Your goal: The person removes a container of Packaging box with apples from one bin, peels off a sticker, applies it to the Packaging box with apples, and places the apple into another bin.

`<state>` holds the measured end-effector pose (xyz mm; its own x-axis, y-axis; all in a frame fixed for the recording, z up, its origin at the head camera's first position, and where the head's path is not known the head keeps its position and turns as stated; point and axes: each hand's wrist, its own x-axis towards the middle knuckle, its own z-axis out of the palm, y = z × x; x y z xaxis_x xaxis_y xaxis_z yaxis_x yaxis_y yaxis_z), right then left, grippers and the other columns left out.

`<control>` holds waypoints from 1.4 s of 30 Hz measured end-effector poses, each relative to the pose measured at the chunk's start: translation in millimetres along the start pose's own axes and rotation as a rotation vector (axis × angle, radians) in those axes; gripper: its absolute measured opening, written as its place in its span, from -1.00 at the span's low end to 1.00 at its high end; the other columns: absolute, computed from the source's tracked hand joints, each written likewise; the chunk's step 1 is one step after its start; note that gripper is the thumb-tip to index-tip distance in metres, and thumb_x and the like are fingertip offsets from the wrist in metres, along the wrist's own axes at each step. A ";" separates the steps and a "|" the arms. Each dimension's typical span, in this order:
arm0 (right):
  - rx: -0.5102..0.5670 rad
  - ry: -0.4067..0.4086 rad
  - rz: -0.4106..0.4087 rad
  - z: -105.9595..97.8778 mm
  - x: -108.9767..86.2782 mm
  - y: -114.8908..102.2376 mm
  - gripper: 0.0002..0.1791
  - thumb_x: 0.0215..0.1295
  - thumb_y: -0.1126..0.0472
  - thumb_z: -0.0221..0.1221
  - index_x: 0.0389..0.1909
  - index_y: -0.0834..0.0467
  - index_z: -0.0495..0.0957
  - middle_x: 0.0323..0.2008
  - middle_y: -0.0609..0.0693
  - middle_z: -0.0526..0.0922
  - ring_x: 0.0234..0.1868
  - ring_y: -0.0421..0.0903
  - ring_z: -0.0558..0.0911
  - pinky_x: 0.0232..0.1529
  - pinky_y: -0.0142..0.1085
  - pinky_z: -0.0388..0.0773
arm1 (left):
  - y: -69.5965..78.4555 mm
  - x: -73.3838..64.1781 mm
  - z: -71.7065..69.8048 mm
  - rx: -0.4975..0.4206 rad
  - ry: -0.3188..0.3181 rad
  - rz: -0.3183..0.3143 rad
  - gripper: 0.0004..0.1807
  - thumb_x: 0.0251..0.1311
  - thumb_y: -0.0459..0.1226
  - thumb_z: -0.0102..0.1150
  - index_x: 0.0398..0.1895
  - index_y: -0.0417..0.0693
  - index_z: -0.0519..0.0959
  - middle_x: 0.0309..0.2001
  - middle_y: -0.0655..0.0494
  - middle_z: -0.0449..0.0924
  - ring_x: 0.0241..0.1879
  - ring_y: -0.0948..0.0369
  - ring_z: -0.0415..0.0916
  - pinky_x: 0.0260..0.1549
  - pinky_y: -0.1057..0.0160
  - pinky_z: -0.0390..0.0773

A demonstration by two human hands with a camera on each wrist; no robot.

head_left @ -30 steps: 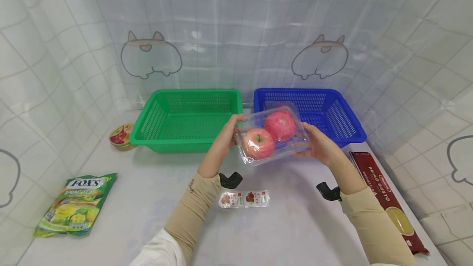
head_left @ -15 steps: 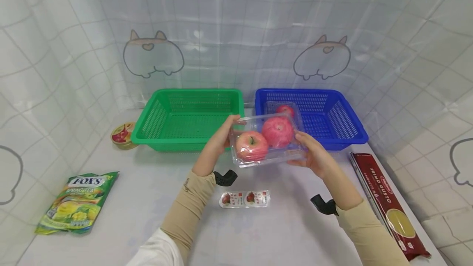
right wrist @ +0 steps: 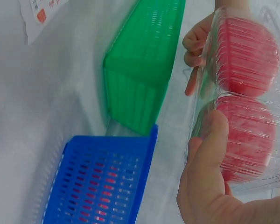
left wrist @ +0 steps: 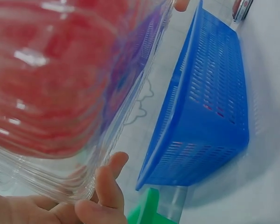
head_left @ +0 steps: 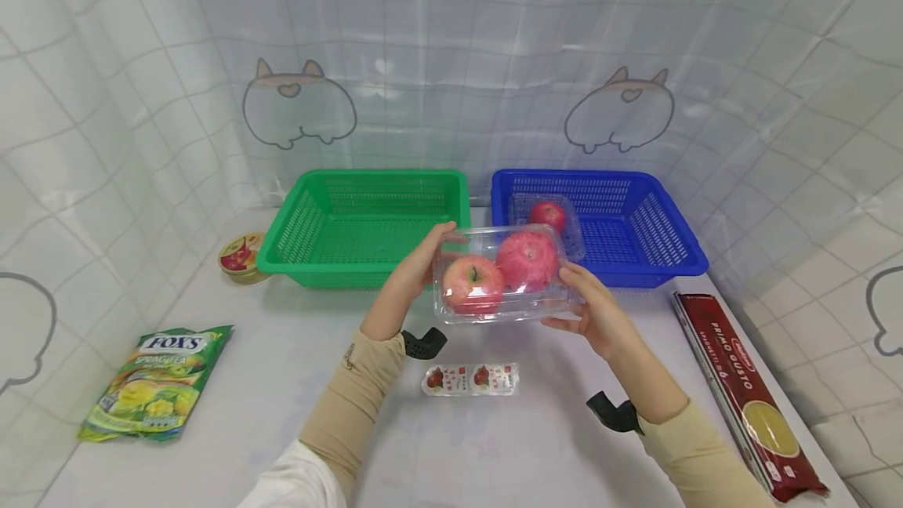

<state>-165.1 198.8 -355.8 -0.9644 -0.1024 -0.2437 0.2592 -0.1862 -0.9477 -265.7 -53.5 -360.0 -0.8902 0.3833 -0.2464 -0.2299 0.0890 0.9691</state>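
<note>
A clear plastic clamshell box [head_left: 451, 312] with two red apples [head_left: 527, 261] in it is held up in front of the baskets. My left hand [head_left: 412, 265] grips its left end, fingers curled round the edge in the left wrist view. At the other end my right hand [head_left: 596, 308] holds it, with the thumb [right wrist: 217, 140] laid along the side in the right wrist view. Behind the box stands a blue basket [head_left: 680, 261], where another clear box with a red apple [head_left: 548, 215] lies. A green basket [head_left: 282, 263] is beside it on the left.
A round tin [head_left: 242, 259] stands left of the green basket. At the left lies a green FOX'S candy bag [head_left: 151, 386]; at the right, a red spaghetti pack [head_left: 748, 394]. A small two-part sachet strip [head_left: 470, 379] lies on the white table between my forearms.
Both hands have brought the box of apples slightly left and nearer to me, and levelled its tilt. The apple box in the blue basket now shows more fully.
</note>
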 end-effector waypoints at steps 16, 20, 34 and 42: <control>0.001 0.034 0.031 7.3 -7.4 17.0 -0.37 0.32 0.02 -0.01 0.33 0.17 0.08 -0.04 -0.01 0.41 -0.12 -0.07 0.54 -0.09 -0.03 0.54 | -22.9 -52.6 -11.0 0.092 0.076 0.037 -0.33 0.34 0.04 -0.30 0.42 -0.06 -0.07 0.31 -0.26 0.11 0.16 -0.19 0.29 0.01 -0.05 0.43; 0.015 0.031 0.034 8.7 -8.8 22.7 -0.37 0.32 0.04 -0.01 0.33 0.18 0.08 0.00 0.01 0.38 -0.10 -0.04 0.56 -0.08 -0.01 0.53 | -37.1 -68.4 -12.8 0.090 0.079 0.021 -0.34 0.34 -0.01 -0.26 0.41 -0.07 -0.05 0.30 -0.28 0.11 0.13 -0.19 0.32 -0.06 0.02 0.50; 0.005 0.058 0.026 15.5 -9.7 45.7 -0.39 0.28 0.08 0.01 0.30 0.20 0.11 -0.04 0.05 0.41 -0.16 -0.02 0.56 -0.13 -0.02 0.55 | -70.1 -91.7 -7.5 0.071 0.026 0.058 -0.36 0.29 -0.08 -0.11 0.35 -0.21 0.09 0.18 -0.28 0.28 0.00 0.00 0.43 -0.06 0.09 0.51; 0.008 0.052 0.077 12.1 -5.9 58.0 -0.32 0.25 0.04 0.04 0.32 0.19 0.07 0.01 0.09 0.39 -0.14 0.02 0.55 -0.04 0.01 0.50 | -80.3 -91.3 -7.2 0.099 0.019 0.024 -0.31 0.27 -0.09 -0.08 0.36 -0.28 0.06 0.24 -0.32 0.22 0.10 -0.10 0.38 0.01 0.05 0.46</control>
<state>-143.7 176.8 -406.8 -0.9429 -0.0657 -0.3267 0.3332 -0.1875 -0.9240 -168.7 -102.2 -415.4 -0.9023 0.3690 -0.2227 -0.1697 0.1709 0.9706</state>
